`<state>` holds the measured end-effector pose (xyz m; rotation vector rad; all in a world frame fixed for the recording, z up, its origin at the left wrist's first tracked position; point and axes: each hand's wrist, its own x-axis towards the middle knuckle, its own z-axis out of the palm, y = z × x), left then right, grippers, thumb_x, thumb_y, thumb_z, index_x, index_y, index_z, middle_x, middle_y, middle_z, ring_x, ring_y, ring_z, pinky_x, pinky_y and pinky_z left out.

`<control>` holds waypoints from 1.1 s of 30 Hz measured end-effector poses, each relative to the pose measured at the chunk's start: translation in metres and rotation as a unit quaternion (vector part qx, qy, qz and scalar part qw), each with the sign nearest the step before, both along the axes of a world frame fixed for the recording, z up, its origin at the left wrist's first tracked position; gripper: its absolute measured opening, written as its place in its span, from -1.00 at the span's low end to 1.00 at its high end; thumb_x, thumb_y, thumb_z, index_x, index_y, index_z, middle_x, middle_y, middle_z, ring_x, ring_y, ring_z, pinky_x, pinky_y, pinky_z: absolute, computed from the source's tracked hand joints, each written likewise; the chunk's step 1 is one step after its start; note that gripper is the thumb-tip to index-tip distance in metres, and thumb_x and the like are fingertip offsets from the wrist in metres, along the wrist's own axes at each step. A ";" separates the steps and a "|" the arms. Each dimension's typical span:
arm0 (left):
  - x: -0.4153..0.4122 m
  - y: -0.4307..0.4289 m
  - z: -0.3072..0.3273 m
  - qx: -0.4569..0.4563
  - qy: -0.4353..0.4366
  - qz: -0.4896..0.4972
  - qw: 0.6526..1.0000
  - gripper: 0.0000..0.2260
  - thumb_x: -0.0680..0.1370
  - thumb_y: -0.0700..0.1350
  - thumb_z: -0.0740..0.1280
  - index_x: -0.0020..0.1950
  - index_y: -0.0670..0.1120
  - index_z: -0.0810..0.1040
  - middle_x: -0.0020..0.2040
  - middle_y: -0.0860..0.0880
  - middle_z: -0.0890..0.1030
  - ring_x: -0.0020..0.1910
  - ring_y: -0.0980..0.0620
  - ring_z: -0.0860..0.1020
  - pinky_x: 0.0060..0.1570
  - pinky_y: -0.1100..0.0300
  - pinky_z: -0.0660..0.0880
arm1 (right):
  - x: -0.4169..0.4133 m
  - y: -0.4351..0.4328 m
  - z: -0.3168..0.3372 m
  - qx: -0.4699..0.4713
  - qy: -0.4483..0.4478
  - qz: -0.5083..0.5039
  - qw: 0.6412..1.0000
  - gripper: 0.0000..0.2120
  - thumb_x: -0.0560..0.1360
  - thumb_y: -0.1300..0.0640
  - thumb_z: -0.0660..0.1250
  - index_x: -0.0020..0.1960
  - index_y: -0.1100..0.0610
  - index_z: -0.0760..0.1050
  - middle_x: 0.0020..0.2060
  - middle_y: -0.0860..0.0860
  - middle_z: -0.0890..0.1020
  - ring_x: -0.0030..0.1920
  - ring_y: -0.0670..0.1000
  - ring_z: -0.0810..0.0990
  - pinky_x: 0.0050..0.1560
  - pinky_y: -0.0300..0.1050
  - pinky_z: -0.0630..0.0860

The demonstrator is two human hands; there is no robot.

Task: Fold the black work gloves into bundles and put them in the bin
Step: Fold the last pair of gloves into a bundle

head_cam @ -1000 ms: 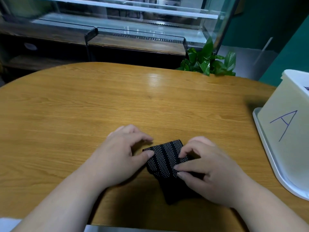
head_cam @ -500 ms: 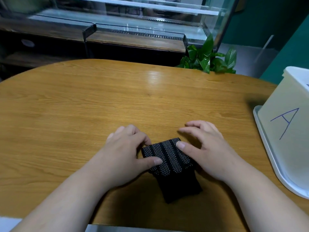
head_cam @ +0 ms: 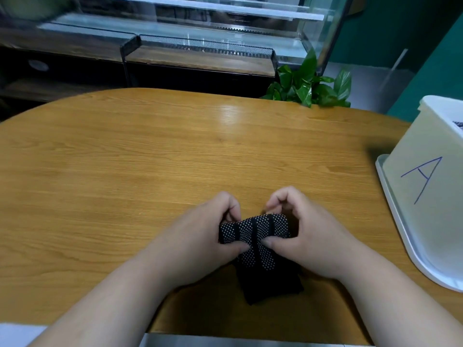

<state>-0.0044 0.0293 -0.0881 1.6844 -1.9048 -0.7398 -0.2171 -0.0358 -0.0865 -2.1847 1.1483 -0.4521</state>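
Black work gloves [head_cam: 258, 236] with white grip dots lie folded on the wooden table [head_cam: 150, 159], near its front edge. The dotted finger part is rolled back over the plain black cuff, which points toward me. My left hand [head_cam: 200, 244] grips the fold's left side, thumb on top and fingers curled behind. My right hand [head_cam: 300, 236] grips the right side the same way, thumb pressing the dotted fabric. The white bin [head_cam: 431, 186], marked with a blue A, stands at the table's right edge, apart from both hands.
A white tray or lid [head_cam: 400, 226] lies under the bin. A green leafy plant [head_cam: 308, 83] rises behind the table's far edge. Beyond it are a glass display case and dark wooden shelves [head_cam: 195, 53].
Both hands have closed in on the folded gloves. Fingers that lay flatter over the fabric are now curled around its far edge, and the fold is bunched tighter between the two thumbs.
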 end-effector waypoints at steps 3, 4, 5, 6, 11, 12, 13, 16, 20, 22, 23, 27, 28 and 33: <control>-0.002 -0.003 0.001 -0.045 -0.002 -0.001 0.999 -0.66 0.46 -0.02 0.48 -0.05 0.25 0.33 -0.10 0.24 0.51 -0.11 0.30 0.46 -0.21 0.33 0.33 | -0.003 0.003 0.001 -0.029 0.002 0.024 0.999 -0.57 0.36 0.06 0.54 0.08 -0.28 0.43 -0.01 -0.28 0.53 0.09 -0.21 0.50 0.04 -0.38 0.37; -0.002 -0.007 0.000 -0.072 -0.015 -0.002 0.997 -0.68 0.46 -0.06 0.46 -0.06 0.24 0.35 -0.05 0.28 0.48 -0.06 0.32 0.45 -0.18 0.34 0.34 | -0.005 0.004 0.000 -0.056 -0.002 0.039 0.998 -0.63 0.37 0.07 0.52 0.04 -0.25 0.47 -0.03 -0.27 0.53 0.09 -0.19 0.50 0.03 -0.39 0.35; -0.002 -0.009 0.001 -0.094 -0.025 -0.003 0.995 -0.70 0.46 -0.09 0.46 -0.08 0.22 0.37 0.00 0.32 0.45 -0.02 0.32 0.44 -0.13 0.34 0.35 | -0.006 0.006 0.000 -0.083 -0.007 0.053 0.995 -0.70 0.37 0.07 0.50 0.00 -0.21 0.50 -0.06 -0.26 0.53 0.07 -0.16 0.50 0.03 -0.38 0.36; -0.001 -0.009 0.000 -0.113 -0.027 -0.011 0.993 -0.70 0.45 -0.11 0.46 -0.10 0.21 0.38 0.02 0.31 0.44 0.01 0.29 0.44 -0.09 0.32 0.38 | -0.007 0.008 -0.001 -0.105 -0.004 0.058 0.993 -0.76 0.37 0.06 0.46 -0.03 -0.17 0.51 -0.09 -0.26 0.52 0.06 -0.15 0.49 0.03 -0.35 0.36; 0.000 -0.001 0.012 -0.066 -0.014 -0.112 0.991 -0.75 0.38 0.03 0.51 -0.10 0.17 0.46 -0.05 0.16 0.53 -0.05 0.13 0.53 -0.05 0.23 0.49 | -0.013 0.020 -0.008 -0.211 0.058 0.057 0.974 -0.75 0.31 0.09 0.38 -0.04 -0.11 0.46 -0.09 -0.22 0.46 0.01 -0.16 0.41 0.02 -0.29 0.36; 0.005 0.015 0.005 -0.029 -0.027 -0.170 0.985 -0.80 0.37 -0.01 0.52 -0.17 0.11 0.51 -0.15 0.07 0.59 -0.16 0.08 0.56 -0.10 0.24 0.51 | -0.015 0.024 -0.010 -0.234 0.070 0.064 0.968 -0.71 0.30 0.10 0.41 -0.04 -0.11 0.45 -0.08 -0.19 0.46 0.02 -0.13 0.40 0.03 -0.28 0.35; 0.011 0.020 -0.001 -0.027 -0.081 -0.187 0.979 -0.82 0.35 -0.06 0.54 -0.26 0.05 0.54 -0.29 -0.03 0.61 -0.28 0.04 0.56 -0.13 0.19 0.55 | -0.016 0.027 -0.013 -0.257 0.077 0.072 0.961 -0.69 0.30 0.12 0.44 -0.03 -0.10 0.44 -0.07 -0.16 0.46 0.02 -0.10 0.41 0.03 -0.27 0.35; 0.009 0.002 -0.005 -0.019 -0.065 -0.166 0.984 -0.80 0.36 0.00 0.56 -0.16 0.11 0.55 -0.09 0.11 0.57 -0.08 0.11 0.54 0.02 0.25 0.47 | -0.019 0.034 -0.020 -0.308 0.071 0.080 0.945 -0.68 0.29 0.17 0.51 -0.02 -0.02 0.50 -0.07 -0.10 0.48 0.02 -0.02 0.45 0.10 -0.19 0.36; 0.019 0.008 -0.006 -0.103 -0.028 -0.163 0.981 -0.73 0.38 0.07 0.53 -0.02 0.22 0.50 0.01 0.26 0.44 0.08 0.18 0.45 0.01 0.17 0.45 | -0.019 0.035 -0.022 -0.334 0.077 0.080 0.936 -0.61 0.30 0.18 0.58 0.04 -0.02 0.51 -0.05 -0.07 0.50 0.04 0.03 0.48 0.09 -0.04 0.47; 0.014 0.003 -0.004 -0.116 -0.031 -0.145 0.982 -0.77 0.39 0.10 0.45 -0.02 0.22 0.50 0.02 0.25 0.45 0.08 0.17 0.45 0.01 0.14 0.46 | -0.019 0.036 -0.022 -0.337 0.063 0.084 0.935 -0.56 0.31 0.19 0.57 0.08 -0.04 0.46 -0.05 -0.05 0.50 0.03 0.05 0.49 0.06 0.02 0.50; 0.014 0.001 -0.006 -0.121 -0.029 -0.143 0.982 -0.78 0.38 0.11 0.42 -0.01 0.23 0.50 0.02 0.25 0.45 0.09 0.16 0.45 0.01 0.14 0.45 | -0.019 0.036 -0.023 -0.341 0.055 0.087 0.934 -0.55 0.31 0.21 0.57 0.09 -0.04 0.45 -0.05 -0.04 0.51 0.02 0.06 0.50 0.05 0.03 0.50; 0.018 0.004 -0.005 -0.113 -0.017 -0.160 0.981 -0.79 0.42 0.14 0.40 0.03 0.20 0.52 0.05 0.23 0.45 0.11 0.13 0.45 0.04 0.18 0.43 | -0.019 0.035 -0.023 -0.353 0.047 0.099 0.929 -0.68 0.36 0.24 0.44 0.05 0.00 0.48 -0.09 0.00 0.50 -0.03 0.08 0.50 -0.01 0.02 0.46; 0.018 0.003 -0.004 -0.111 -0.024 -0.166 0.979 -0.80 0.45 0.16 0.38 0.04 0.19 0.52 0.05 0.22 0.45 0.11 0.11 0.45 0.06 0.14 0.43 | -0.019 0.035 -0.023 -0.350 0.050 0.104 0.930 -0.70 0.35 0.25 0.44 0.03 0.01 0.50 -0.09 -0.01 0.49 -0.03 0.08 0.49 -0.01 0.01 0.45; 0.014 0.000 -0.008 -0.129 -0.051 -0.149 0.979 -0.86 0.51 0.17 0.28 0.00 0.18 0.52 0.09 0.24 0.44 0.16 0.18 0.42 0.15 0.07 0.43 | -0.025 0.041 -0.017 -0.298 0.042 0.142 0.943 -0.62 0.26 0.22 0.40 0.07 0.06 0.62 -0.02 0.01 0.52 0.07 0.07 0.48 0.11 0.01 0.41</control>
